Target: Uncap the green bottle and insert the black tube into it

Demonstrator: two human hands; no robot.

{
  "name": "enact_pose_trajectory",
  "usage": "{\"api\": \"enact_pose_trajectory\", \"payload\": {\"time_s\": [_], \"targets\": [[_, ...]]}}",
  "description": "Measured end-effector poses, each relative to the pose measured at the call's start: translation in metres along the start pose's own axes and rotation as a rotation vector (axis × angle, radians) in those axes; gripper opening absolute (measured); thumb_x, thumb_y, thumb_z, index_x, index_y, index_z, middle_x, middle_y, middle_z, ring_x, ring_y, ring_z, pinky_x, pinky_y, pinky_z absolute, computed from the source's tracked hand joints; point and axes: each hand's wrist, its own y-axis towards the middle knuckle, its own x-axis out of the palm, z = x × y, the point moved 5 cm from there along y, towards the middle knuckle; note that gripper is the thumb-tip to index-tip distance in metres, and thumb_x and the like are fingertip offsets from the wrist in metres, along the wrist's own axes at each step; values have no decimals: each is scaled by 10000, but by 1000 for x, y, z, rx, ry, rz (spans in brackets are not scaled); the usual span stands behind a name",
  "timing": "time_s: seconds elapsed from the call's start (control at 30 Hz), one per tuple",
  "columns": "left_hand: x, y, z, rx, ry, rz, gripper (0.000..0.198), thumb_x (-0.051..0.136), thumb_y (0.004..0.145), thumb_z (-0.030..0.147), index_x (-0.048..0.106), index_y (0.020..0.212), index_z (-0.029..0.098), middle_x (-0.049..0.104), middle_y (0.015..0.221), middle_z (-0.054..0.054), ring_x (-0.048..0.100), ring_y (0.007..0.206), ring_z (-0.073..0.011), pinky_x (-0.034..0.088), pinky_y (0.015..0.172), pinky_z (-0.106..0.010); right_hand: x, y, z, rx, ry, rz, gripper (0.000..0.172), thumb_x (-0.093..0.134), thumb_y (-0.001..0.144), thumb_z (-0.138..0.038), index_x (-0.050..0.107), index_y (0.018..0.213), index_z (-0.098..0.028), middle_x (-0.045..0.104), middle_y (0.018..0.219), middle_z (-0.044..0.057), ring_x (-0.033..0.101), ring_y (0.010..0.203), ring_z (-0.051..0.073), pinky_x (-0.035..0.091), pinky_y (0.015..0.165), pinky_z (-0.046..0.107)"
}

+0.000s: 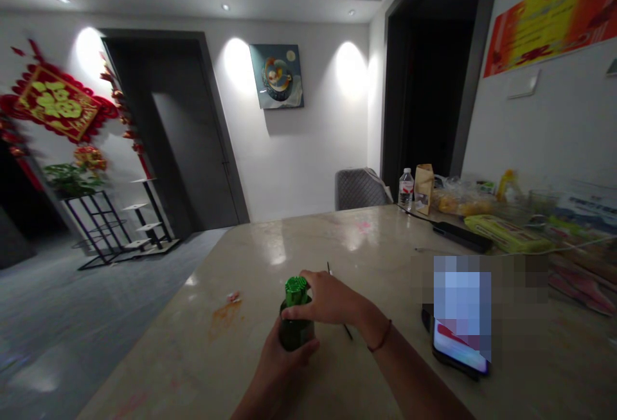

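A dark bottle (295,335) with a shiny green top (295,287) stands near the front of the table, its base partly hidden. My left hand (279,359) is wrapped around its lower body, thumb and fingers on either side. From the right, my right hand (332,298) grips the bottle just under and beside the green top, its thumb lying across the front of the neck. A thin dark stick (348,332) lies on the table, partly covered by my right wrist.
An orange-brown smear with a crumpled scrap (233,296) is on the tabletop (270,246) to the left. On the right, a lit phone (460,346) leans on a stand. Behind it are a black power strip (461,237), a yellow-green packet (506,233) and a water bottle (405,188).
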Motion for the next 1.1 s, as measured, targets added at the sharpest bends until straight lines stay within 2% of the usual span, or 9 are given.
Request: {"api": "enact_pose_trajectory", "payload": {"time_s": [0.1,0.23,0.33,0.53,0.77,0.97,1.1], "targets": [[-1,0,1,-19,71,-3,503,739,437,355,563,862,151,610,617,-4,537,490,-147,450,444,-259,-3,0,-2,-16,-44,16,414,645,629,-523,584,792,-148,612,804,60,536,706,162,368,606,243],[-6,0,9,64,172,36,524,750,419,315,589,889,149,675,802,-64,618,774,-245,493,696,-323,-13,-2,-4,13,-107,66,388,583,692,-530,592,764,-149,598,761,55,516,669,145,352,583,238],[-5,-1,11,86,201,7,564,740,444,301,579,964,151,682,877,-75,616,849,-267,472,791,-361,-17,-5,-5,40,-82,33,395,540,720,-548,612,728,-160,591,659,30,500,588,125,316,524,226],[-4,-1,4,116,212,-7,636,751,433,272,562,1030,163,675,959,-78,604,916,-278,454,839,-367,-19,-7,-6,67,-119,12,313,599,691,-464,636,681,-153,595,603,24,478,533,113,297,506,228],[-3,0,3,111,200,-19,596,750,437,283,575,995,172,674,965,-81,602,922,-280,454,833,-363,-17,-7,-5,50,-142,-3,303,560,726,-444,655,723,-156,625,645,43,510,557,128,318,522,233],[-5,1,0,139,205,3,580,754,431,275,588,979,186,677,946,-65,606,896,-268,462,816,-341,-14,-7,-5,-94,-96,-64,191,571,733,-312,665,859,-204,658,814,38,567,754,165,385,686,247],[-3,0,2,140,197,-21,557,747,451,274,590,979,189,677,933,-53,604,885,-264,465,808,-334,-17,-12,-5,-132,-67,-122,292,534,742,-207,631,1016,-234,627,942,42,549,889,174,390,810,266]]}}
